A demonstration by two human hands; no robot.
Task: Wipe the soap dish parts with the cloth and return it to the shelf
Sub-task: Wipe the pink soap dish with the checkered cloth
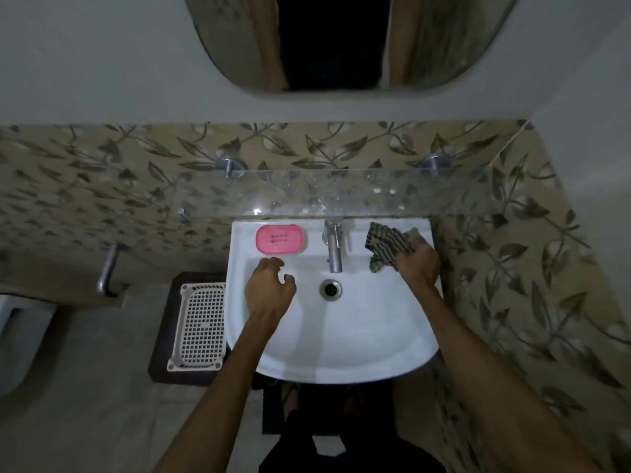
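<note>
A pink soap dish (280, 238) with small drain holes lies on the back left ledge of the white sink (334, 349). My left hand (269, 290) hovers over the basin just below the dish, fingers apart and curled, holding nothing. My right hand (419, 262) rests at the sink's back right corner, closed on a dark striped cloth (385, 244) that spreads toward the tap. A glass shelf (341, 196) runs along the wall above the sink, with water drops on it.
A chrome tap (334, 247) stands at the sink's back centre above the drain (330, 289). A white perforated basket (200, 327) sits on a dark mat on the floor to the left. A mirror (341, 42) hangs above. Patterned tiled walls close in on the right.
</note>
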